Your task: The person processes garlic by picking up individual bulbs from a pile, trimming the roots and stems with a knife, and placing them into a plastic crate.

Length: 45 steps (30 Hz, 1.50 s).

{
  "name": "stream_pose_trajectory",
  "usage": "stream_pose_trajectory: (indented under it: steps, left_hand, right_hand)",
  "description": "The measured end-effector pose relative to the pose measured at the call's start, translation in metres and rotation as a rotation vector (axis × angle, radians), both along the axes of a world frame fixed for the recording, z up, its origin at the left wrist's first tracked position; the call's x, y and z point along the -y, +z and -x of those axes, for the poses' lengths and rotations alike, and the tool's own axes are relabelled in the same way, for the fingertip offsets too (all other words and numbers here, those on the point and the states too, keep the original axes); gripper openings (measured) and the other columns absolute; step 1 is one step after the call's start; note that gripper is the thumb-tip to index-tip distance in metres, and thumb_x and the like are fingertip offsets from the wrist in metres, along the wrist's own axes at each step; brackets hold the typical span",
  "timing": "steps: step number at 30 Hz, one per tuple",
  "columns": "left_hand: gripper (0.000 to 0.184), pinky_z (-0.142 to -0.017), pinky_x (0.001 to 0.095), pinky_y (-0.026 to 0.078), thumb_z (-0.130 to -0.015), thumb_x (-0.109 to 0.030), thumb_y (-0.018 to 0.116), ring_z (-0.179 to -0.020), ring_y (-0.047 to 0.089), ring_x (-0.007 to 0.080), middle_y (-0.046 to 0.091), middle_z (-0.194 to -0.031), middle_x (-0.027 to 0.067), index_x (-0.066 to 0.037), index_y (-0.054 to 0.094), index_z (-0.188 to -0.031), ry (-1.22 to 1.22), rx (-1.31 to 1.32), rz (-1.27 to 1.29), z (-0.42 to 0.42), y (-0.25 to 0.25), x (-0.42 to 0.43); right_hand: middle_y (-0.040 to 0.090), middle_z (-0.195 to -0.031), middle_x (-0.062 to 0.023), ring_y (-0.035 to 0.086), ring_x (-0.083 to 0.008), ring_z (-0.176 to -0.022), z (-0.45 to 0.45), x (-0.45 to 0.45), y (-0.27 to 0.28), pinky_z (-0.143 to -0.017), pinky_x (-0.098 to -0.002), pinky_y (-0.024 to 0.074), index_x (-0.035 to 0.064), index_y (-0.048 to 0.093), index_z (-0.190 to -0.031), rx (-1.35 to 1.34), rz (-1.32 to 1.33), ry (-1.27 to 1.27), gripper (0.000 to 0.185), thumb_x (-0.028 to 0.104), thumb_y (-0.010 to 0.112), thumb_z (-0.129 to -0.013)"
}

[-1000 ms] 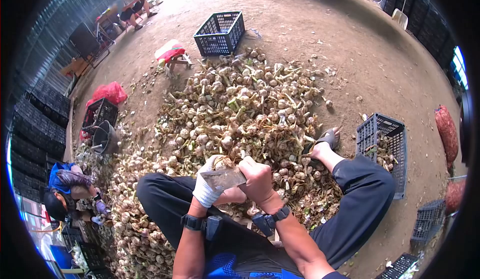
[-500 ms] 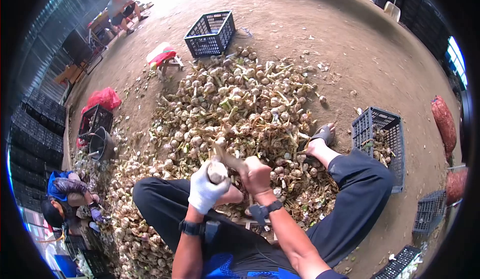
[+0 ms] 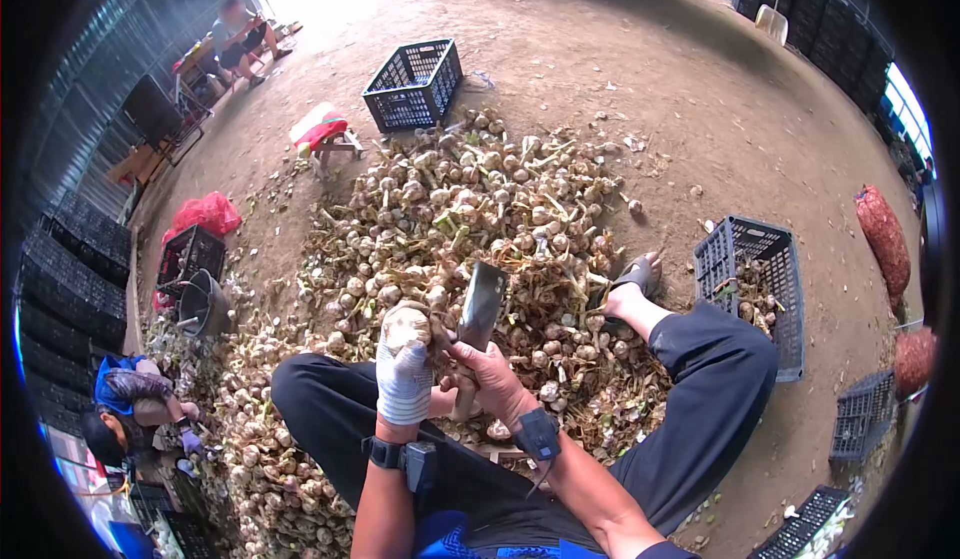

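Observation:
My left hand [image 3: 404, 379], in a white glove, is wrapped around a garlic bulb [image 3: 407, 326] held up above my lap. Close beside it on the right, my bare right hand [image 3: 497, 379] grips a broad-bladed knife [image 3: 483, 301], its flat dark blade pointing up and away from me. The right thumb and fingers come up against the stalk side of the bulb; whether they touch it I cannot tell. A large heap of garlic [image 3: 470, 199] with dry stalks spreads before me and between my legs.
A black crate [image 3: 415, 84] stands beyond the heap, and a grey crate [image 3: 790, 299] with garlic is by my right knee. Left are a small stool [image 3: 325, 139], a bucket [image 3: 203, 304] and a crouching co-worker [image 3: 140, 399]. Red net sacks [image 3: 883, 244] lie far right.
The garlic bulb has turned upward and shifted slightly left in my left hand. My right hand has moved a little down and left, and the knife's blade now shows broadside.

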State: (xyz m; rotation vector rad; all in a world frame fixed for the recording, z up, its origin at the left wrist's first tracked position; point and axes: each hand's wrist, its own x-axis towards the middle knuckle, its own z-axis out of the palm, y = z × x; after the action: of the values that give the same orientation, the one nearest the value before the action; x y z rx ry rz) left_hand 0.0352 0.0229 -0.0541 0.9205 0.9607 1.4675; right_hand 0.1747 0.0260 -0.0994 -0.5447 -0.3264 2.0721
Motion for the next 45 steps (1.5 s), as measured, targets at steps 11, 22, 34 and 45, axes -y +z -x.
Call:
stream_pose_trajectory:
  steps: [11,22,34,45]
  left_hand:
    - [0.046,-0.086,0.0338,0.052,-0.067,0.002,0.072,-0.099,0.063,0.0249,0.062,-0.109,0.0108,-0.007,0.064,-0.111,0.148,-0.962,-0.25,0.007,0.024,0.001]
    - [0.016,-0.073,0.0294,0.053,-0.081,-0.003,0.074,-0.08,0.066,0.0151,0.07,-0.089,0.0091,0.0,0.072,-0.097,0.092,-0.625,0.101,0.008,-0.002,0.002]
    - [0.014,-0.066,0.0223,0.052,-0.087,-0.003,0.07,-0.073,0.061,0.0063,0.068,-0.085,0.0006,0.0,0.071,-0.1,0.015,-0.505,0.27,0.015,0.007,0.002]
    - [0.086,-0.088,0.0423,0.052,-0.079,-0.025,0.076,-0.121,0.055,0.0235,0.049,-0.141,0.0099,-0.01,0.03,-0.151,-0.108,1.366,-0.628,0.124,0.103,0.038]
  right_hand:
    - [0.062,-0.075,0.004,0.059,-0.0052,-0.064,-0.025,-0.018,0.026,-0.056,-0.02,0.0467,0.0055,0.067,-0.092,0.392,-0.206,-0.258,0.01,0.013,0.074,-0.089]
    - [0.053,-0.077,-0.016,0.057,-0.0336,-0.069,-0.025,-0.023,0.027,-0.061,-0.0383,0.0458,-0.0012,0.056,-0.08,1.099,-0.954,-0.446,0.019,0.007,0.073,-0.075]
    - [0.064,-0.074,-0.0202,0.064,-0.0393,-0.07,-0.018,-0.003,-0.117,-0.063,-0.0434,0.0513,0.0038,0.064,-0.074,1.558,-0.67,-0.182,0.016,0.019,0.068,-0.077]
    - [0.068,-0.087,-0.023,0.065,-0.0414,-0.08,-0.106,-0.013,-0.159,-0.076,-0.0506,0.0531,0.0013,0.072,-0.081,1.915,-0.09,-0.276,0.023,0.023,0.064,-0.079]
